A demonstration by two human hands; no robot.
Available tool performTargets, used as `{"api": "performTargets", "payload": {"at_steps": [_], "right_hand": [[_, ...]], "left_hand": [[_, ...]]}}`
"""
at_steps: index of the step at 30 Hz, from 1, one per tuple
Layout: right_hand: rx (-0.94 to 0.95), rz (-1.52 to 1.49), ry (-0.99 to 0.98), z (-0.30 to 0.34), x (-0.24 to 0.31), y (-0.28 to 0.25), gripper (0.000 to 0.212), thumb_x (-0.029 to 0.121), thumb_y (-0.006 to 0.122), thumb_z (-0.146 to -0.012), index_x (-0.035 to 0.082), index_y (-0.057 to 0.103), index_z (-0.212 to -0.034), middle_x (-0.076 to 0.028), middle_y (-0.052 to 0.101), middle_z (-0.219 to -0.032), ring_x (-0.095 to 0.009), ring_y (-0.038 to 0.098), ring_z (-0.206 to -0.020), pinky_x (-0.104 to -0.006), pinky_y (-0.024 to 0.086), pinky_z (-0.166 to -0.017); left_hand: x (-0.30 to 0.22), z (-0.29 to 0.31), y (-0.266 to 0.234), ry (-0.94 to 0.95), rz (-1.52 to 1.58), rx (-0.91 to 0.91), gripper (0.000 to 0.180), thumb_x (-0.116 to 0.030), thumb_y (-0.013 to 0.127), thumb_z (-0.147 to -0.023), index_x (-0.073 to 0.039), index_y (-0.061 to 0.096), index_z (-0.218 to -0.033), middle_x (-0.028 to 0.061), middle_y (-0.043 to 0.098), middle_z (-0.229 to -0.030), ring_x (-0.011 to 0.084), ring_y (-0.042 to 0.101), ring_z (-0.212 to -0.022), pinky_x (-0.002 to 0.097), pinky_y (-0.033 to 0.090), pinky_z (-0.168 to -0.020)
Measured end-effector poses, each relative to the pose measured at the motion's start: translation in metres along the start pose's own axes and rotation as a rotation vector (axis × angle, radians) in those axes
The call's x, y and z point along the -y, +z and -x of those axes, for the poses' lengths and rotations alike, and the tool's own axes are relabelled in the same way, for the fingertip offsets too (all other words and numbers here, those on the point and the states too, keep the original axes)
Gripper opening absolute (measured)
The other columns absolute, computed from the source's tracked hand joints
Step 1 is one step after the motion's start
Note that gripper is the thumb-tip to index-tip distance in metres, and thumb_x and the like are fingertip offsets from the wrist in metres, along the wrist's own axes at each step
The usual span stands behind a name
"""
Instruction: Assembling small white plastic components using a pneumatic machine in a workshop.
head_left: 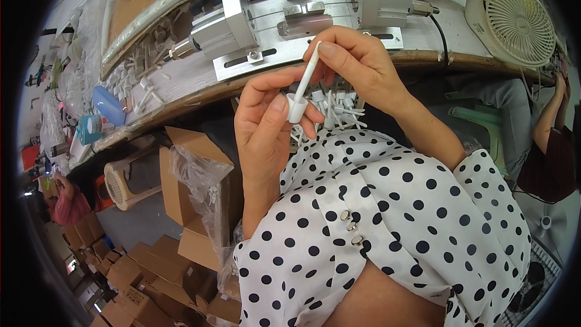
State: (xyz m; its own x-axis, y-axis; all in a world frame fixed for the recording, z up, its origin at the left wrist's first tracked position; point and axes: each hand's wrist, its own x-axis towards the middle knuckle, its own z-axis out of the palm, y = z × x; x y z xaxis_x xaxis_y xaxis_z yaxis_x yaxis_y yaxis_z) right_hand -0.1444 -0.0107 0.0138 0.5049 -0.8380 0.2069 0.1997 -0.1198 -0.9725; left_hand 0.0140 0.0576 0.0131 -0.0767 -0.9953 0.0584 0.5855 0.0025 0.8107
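Observation:
A white capped wand (308, 76), a thin stem rising from a short round cap, is held up in front of my chest. My left hand (266, 112) grips the cap low down between thumb and fingers, its other fingers curled loosely below. With thumb and forefinger my right hand (357, 63) pinches the upper tip of the stem, which leans right. Behind and below my hands lies a heap of similar white wands (339, 109), partly hidden by them. Just beyond my fingers stands a metal clamping fixture (266, 63) with a pinkish, see-through piece (307, 25) at its middle.
A cream fan (514, 21) stands on the workbench (181, 94) at right. More white parts and a blue container (109, 106) lie at left. An open cardboard box (193, 151) with plastic lining is beside me, near a plastic stool (130, 178). Other people sit on both sides.

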Motion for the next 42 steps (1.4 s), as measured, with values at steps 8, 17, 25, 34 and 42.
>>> {"api": "performTargets", "payload": {"at_steps": [8, 17, 25, 34, 42], "right_hand": [[-0.007, 0.005, 0.069, 0.010, -0.004, 0.000, 0.026, 0.022, 0.042, -0.093, 0.001, 0.056, -0.089, -0.004, 0.058, -0.077, -0.007, 0.054, -0.065, -0.0191, 0.044, -0.058], [-0.030, -0.053, 0.106, 0.021, -0.013, 0.004, 0.023, 0.018, 0.046, -0.091, 0.000, 0.056, -0.082, -0.002, 0.056, -0.070, -0.005, 0.051, -0.061, -0.0186, 0.042, -0.056], [0.014, -0.032, 0.256, 0.024, -0.011, 0.006, 0.021, 0.017, 0.048, -0.090, 0.000, 0.056, -0.081, 0.000, 0.055, -0.072, -0.004, 0.050, -0.060, -0.0175, 0.042, -0.054], [0.060, -0.122, 0.300, 0.027, -0.014, 0.006, 0.017, 0.016, 0.051, -0.089, 0.000, 0.057, -0.083, 0.000, 0.055, -0.070, -0.004, 0.051, -0.061, -0.0170, 0.041, -0.054], [0.134, -0.136, 0.239, 0.031, -0.025, 0.002, 0.013, 0.013, 0.059, -0.083, 0.001, 0.058, -0.087, -0.001, 0.057, -0.074, -0.006, 0.053, -0.069, -0.0197, 0.044, -0.062]], "left_hand": [[0.004, 0.008, 0.002, -0.012, -0.098, -0.002, 0.025, -0.007, 0.041, -0.087, 0.006, 0.043, -0.108, 0.0267, 0.046, -0.115, 0.0249, 0.061, -0.071, 0.0251, 0.052, -0.050], [0.009, 0.018, 0.002, -0.139, -0.087, 0.037, 0.029, -0.010, 0.049, -0.086, 0.005, 0.043, -0.110, 0.0211, 0.047, -0.116, 0.0239, 0.062, -0.074, 0.0265, 0.051, -0.053], [0.019, 0.023, -0.008, -0.306, 0.185, 0.110, 0.042, -0.011, 0.050, -0.083, 0.002, 0.032, -0.118, 0.0262, 0.054, -0.101, 0.0349, 0.063, -0.079, 0.0307, 0.055, -0.053], [0.026, 0.025, -0.014, -0.382, 0.358, 0.144, 0.042, -0.011, 0.054, -0.082, 0.001, 0.033, -0.116, 0.0253, 0.055, -0.100, 0.0347, 0.062, -0.082, 0.0360, 0.054, -0.062], [0.031, 0.029, -0.018, -0.375, 0.291, 0.118, 0.038, -0.006, 0.054, -0.081, 0.000, 0.035, -0.113, 0.0242, 0.056, -0.099, 0.0323, 0.062, -0.082, 0.0359, 0.054, -0.063]]}}
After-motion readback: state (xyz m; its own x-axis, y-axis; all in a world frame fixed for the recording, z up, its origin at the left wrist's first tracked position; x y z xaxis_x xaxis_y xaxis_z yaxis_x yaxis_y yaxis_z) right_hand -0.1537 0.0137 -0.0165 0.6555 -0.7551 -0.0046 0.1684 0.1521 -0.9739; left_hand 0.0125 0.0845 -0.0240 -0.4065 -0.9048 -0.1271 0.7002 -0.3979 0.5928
